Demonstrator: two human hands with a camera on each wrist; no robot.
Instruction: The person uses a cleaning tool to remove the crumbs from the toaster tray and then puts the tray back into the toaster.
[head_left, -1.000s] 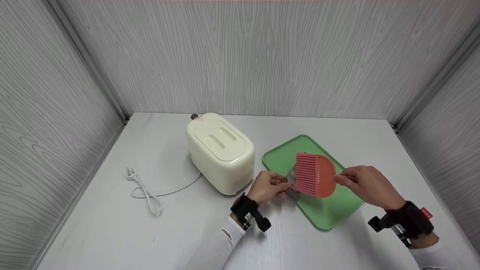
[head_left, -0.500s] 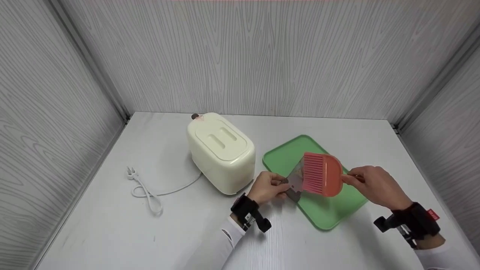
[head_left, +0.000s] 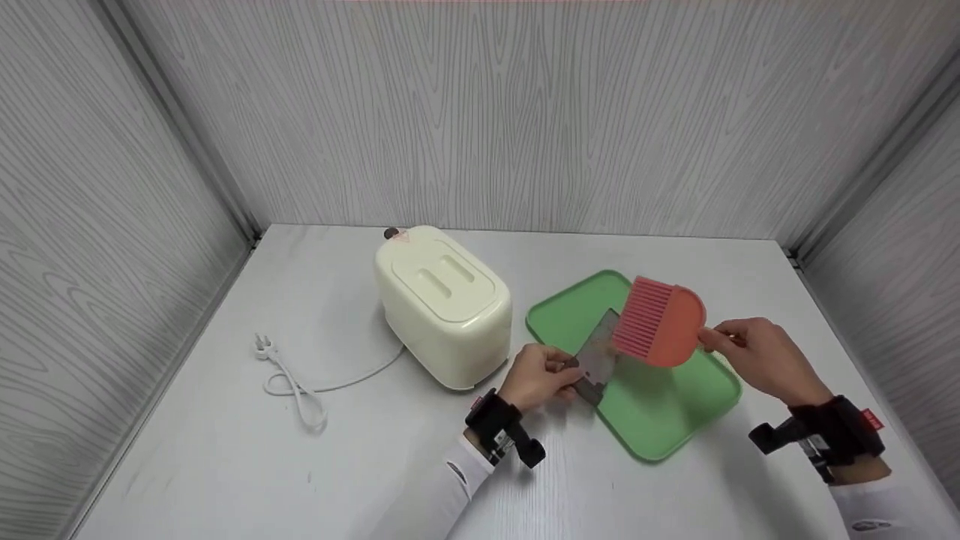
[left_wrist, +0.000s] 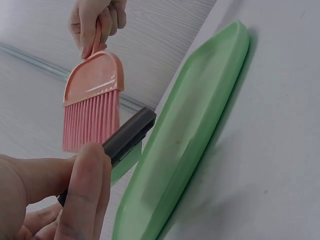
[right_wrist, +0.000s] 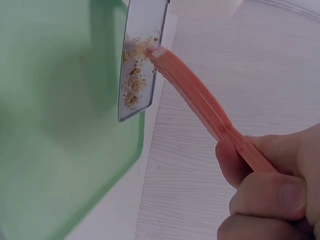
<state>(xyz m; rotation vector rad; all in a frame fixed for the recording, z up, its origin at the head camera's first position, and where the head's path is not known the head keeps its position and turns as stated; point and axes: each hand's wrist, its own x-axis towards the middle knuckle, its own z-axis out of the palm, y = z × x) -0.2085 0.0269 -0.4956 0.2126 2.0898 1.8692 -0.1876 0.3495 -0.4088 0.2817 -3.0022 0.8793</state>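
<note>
My left hand pinches the dark end of a flat metal crumb tray, holding it above a green tray. Brown crumbs lie along the metal surface in the right wrist view. Gripped by its thin handle in my right hand is a small orange brush with pink bristles. The bristles are at the crumb tray's right side in the head view; whether they touch it I cannot tell. In the left wrist view the dark edge of the crumb tray shows between thumb and fingers.
A cream toaster with a lid on top stands left of the green tray. Its white cord and plug lie on the table further left. Pale wood-grain walls enclose the back and both sides.
My right hand has drawn the brush to the right and slightly up, tilting it, so more of the crumb tray shows. The left hand stays nearly still with the crumb tray.
</note>
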